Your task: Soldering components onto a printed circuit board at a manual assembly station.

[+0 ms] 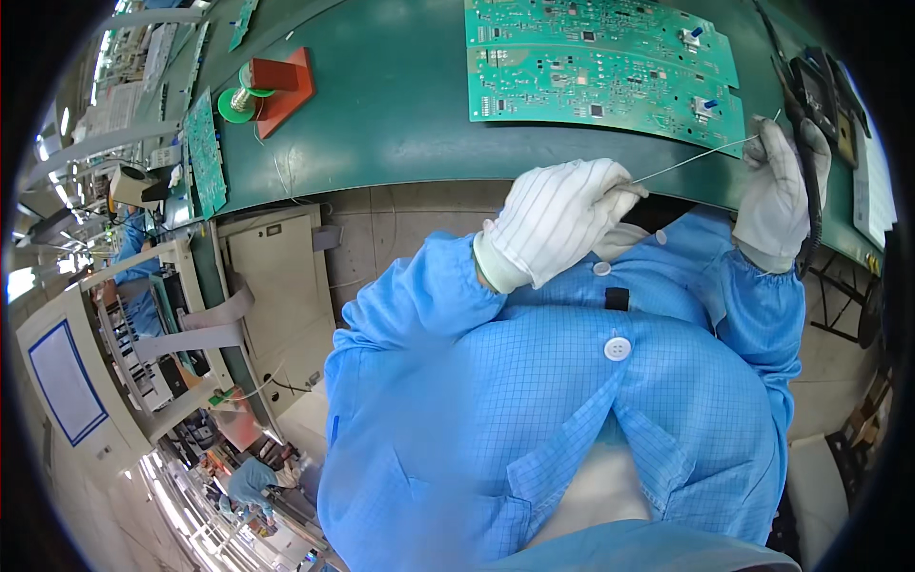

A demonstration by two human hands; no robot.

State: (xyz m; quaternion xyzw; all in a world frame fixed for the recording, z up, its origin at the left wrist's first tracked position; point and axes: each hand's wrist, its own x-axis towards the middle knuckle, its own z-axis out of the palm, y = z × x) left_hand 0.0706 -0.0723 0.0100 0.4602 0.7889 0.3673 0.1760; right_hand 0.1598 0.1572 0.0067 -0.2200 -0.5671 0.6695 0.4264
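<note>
Head view shows the left hand (pixel 564 214) and right hand (pixel 774 195) pinching, fingertips together, a thin wire (pixel 688 162) that seems light and easily kinked, best held near each end.

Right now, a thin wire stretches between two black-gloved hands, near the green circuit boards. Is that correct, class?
Not black: the head view shows a white-gloved left hand and right hand. The thin wire does stretch between them, near the green circuit boards.
</note>
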